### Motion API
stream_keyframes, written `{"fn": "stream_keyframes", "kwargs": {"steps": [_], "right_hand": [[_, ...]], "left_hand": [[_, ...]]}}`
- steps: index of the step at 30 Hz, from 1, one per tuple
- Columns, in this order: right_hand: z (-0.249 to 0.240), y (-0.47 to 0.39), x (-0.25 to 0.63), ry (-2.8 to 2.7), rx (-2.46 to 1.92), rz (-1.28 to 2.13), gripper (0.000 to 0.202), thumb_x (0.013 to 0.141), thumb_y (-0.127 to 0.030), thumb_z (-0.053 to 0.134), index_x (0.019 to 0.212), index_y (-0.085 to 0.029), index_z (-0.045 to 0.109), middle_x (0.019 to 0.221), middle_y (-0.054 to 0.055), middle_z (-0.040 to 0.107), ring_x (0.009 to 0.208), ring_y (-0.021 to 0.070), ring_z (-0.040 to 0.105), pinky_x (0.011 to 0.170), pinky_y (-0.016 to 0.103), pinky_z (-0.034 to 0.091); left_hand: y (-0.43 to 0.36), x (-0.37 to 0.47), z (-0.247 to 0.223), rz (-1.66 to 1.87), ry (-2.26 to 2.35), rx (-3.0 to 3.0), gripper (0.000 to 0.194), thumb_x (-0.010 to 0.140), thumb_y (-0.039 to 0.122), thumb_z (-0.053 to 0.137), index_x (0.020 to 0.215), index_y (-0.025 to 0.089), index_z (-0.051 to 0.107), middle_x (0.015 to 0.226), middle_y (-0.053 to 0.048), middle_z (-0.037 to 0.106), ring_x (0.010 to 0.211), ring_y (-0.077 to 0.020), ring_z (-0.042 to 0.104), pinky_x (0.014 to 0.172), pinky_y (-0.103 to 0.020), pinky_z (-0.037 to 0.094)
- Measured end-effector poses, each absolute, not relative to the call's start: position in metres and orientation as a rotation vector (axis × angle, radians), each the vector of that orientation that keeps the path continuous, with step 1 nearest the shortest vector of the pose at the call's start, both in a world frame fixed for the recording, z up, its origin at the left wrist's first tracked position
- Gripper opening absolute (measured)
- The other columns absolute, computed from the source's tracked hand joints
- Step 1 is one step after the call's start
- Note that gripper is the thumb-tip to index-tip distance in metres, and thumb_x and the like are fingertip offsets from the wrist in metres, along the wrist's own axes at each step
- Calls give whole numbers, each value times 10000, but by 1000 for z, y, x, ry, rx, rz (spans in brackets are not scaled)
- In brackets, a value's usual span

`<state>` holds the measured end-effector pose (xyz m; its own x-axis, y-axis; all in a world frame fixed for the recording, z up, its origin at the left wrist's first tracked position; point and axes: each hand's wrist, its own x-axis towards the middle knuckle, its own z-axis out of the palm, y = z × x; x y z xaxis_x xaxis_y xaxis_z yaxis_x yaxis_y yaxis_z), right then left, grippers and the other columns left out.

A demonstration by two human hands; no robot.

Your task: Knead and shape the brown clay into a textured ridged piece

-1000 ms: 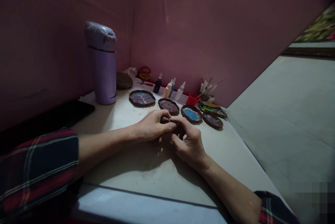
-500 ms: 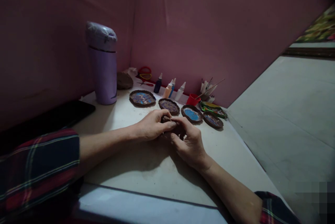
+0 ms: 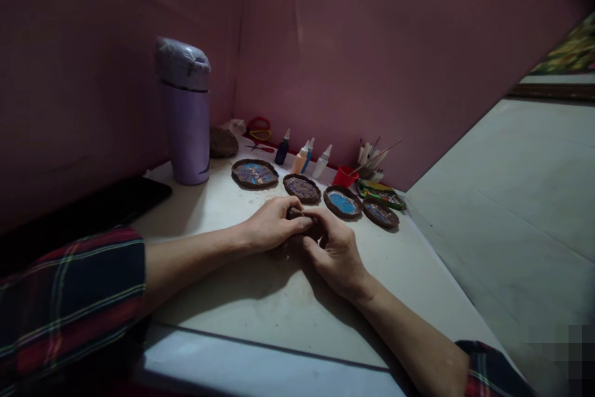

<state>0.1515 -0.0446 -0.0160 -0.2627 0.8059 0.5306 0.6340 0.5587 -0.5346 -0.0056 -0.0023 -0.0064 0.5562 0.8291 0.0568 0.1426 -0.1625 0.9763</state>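
Observation:
Both hands meet over the middle of the white table [image 3: 260,316], closed around a piece of brown clay [image 3: 294,213] that they mostly hide. My left hand [image 3: 274,223] grips it from the left, thumb stretched across toward the other hand. On the right side, my right hand [image 3: 337,251] holds the clay with bent fingers and thumb. Just beyond the hands lie brown clay dishes with painted insides: one blue and purple [image 3: 255,174], one purple [image 3: 302,189], one bright blue [image 3: 343,202] and a smaller purplish one [image 3: 380,213].
A tall purple tumbler [image 3: 188,130] stands at left, with a clay lump [image 3: 223,142] behind it. Along the back are scissors [image 3: 259,129], paint bottles [image 3: 300,159], a red cup [image 3: 345,176] with a brush, and a green packet [image 3: 382,194]. A dark flat object [image 3: 144,189] lies at left.
The fingers have shifted slightly around the clay, with both hands still gripping it in the same place. The whole view has moved a little.

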Motion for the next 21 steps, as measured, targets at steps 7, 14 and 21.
{"fn": "stream_keyframes", "kwargs": {"steps": [7, 14, 21], "right_hand": [[-17, -45, 152, -1977, -1146, 234, 396, 742, -136, 599, 1124, -221, 538, 945, 32, 632, 757, 162, 580, 669, 273, 477], [-17, -46, 153, -1939, -1102, 228, 425, 730, -111, 601, 1133, -227, 529, 946, 27, 628, 769, 158, 587, 693, 276, 480], [-18, -46, 153, -1919, -1103, 251, 413, 750, -153, 624, 1143, -225, 522, 908, 23, 635, 733, 146, 589, 679, 268, 482]], "left_hand": [[-1, -7, -4, 841, 811, 1740, 231, 767, 333, 569, 884, 134, 575, 798, -33, 633, 699, -143, 590, 599, -234, 462], [-2, -6, 2, 925, 769, 1819, 202, 764, 264, 560, 881, 106, 601, 824, -42, 636, 786, -165, 575, 698, -271, 449], [-4, -5, 1, 915, 709, 1696, 199, 754, 269, 566, 880, 115, 560, 782, -38, 617, 702, -145, 568, 631, -268, 444]]}}
